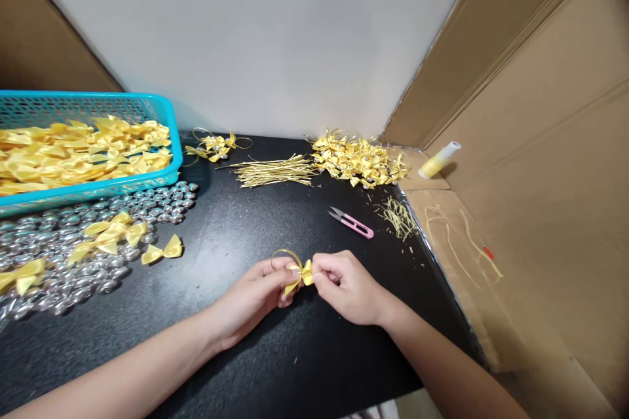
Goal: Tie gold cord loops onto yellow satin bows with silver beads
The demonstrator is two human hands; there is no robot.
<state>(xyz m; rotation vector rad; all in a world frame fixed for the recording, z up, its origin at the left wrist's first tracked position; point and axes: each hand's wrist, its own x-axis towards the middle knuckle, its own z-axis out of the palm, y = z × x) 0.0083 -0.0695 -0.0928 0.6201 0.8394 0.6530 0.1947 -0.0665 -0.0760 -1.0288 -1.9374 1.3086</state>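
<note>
Between my two hands, over the black table, is a yellow ribbon bow (307, 273). My left hand (268, 285) is closed on its left side, thumb on top, and a thin gold cord (287, 252) loops up above these fingers. At the bow's right end, my right hand (344, 285) pinches the ribbon with curled fingers. The fingers hide part of the bow and the ends of the cord. Pink thread snips (354, 222) lie just beyond my right hand. A single yellow bow (163, 250) lies to the left of my left hand.
A blue basket (175, 137) of yellow bows stands at the left, with silver beads (98, 281) spread before it. Behind lie gold cords (275, 171) and a heap of beaded bows (358, 157). Cord scraps (399, 217) and a yellow-white tube (439, 160) are right; cardboard walls (555, 163) flank the table.
</note>
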